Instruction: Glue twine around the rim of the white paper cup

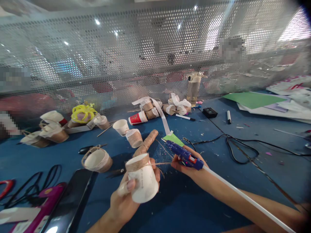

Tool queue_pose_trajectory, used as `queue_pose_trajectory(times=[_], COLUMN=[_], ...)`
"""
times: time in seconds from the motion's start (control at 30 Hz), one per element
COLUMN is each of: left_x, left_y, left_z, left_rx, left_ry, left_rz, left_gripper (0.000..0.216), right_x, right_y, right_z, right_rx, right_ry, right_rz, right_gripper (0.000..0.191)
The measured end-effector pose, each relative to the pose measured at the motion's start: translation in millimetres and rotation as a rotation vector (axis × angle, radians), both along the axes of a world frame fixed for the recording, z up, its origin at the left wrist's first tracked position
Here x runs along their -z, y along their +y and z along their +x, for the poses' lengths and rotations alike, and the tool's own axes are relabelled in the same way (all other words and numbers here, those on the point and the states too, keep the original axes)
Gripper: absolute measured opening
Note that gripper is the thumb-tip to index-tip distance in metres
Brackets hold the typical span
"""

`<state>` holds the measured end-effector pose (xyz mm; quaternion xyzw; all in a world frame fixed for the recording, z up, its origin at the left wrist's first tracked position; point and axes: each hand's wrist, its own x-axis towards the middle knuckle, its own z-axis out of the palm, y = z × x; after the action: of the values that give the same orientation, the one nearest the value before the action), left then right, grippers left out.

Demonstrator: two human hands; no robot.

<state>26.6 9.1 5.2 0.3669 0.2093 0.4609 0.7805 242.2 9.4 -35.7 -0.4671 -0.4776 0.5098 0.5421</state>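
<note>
My left hand (122, 199) is closed around a white paper cup (144, 186), tilted, with brown twine wound in a band near one end. From the cup a strand of twine (161, 163) stretches across to my right hand (189, 172), whose fingertips pinch it. That same hand grips a blue hot glue gun (181, 152), nozzle toward the upper left, with a long white glue stick (243, 193) sticking out of its back. Behind the cup lies a twine-wrapped roll (147, 142). A twine-covered cup with a handle (97, 160) stands to the left of my left hand.
A smartphone (70, 200) and a magenta tool (45, 207) lie front left. Scissors (118, 172) are beside my left hand. Several wrapped cups (57, 132) stand at the back left. A black cable (243, 139) runs right; a perforated metal screen (145, 64) closes the back.
</note>
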Motion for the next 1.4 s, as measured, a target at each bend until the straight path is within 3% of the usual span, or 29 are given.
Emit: queue_pose_trajectory(times=[0.23, 0.43, 0.63, 0.83, 1.0, 1.4], left_x=[-0.2, 8.6, 7.7, 5.5, 5.6, 8.5], left_y=[2.4, 4.7, 3.2, 3.9, 5.3, 3.0], left_z=[-0.6, -3.2, -4.3, -5.3, -5.8, 0.0], left_rx=[-0.026, -0.084, 0.002, -0.008, 0.016, -0.148], left_ry=[-0.107, 0.04, 0.069, 0.046, 0.077, 0.31], left_rz=[-0.048, -0.073, -0.1, -0.097, -0.083, -0.023], left_gripper=[0.044, 0.043, 0.044, 0.04, 0.042, 0.05], right_x=[-12.6, -28.8, -25.3, -32.0, -34.7, -21.2], right_y=[-0.5, -9.6, -14.4, -15.1, -16.5, -18.2], right_z=[5.9, 11.9, 16.2, 15.2, 15.0, 18.3], right_rx=[0.05, -0.122, -0.177, -0.239, -0.278, -0.232], right_ry=[-0.008, -0.162, -0.195, -0.299, -0.332, -0.394], right_rz=[-0.065, -0.007, 0.033, 0.189, 0.197, 0.306], right_gripper=[0.031, 0.025, 0.023, 0.029, 0.025, 0.026])
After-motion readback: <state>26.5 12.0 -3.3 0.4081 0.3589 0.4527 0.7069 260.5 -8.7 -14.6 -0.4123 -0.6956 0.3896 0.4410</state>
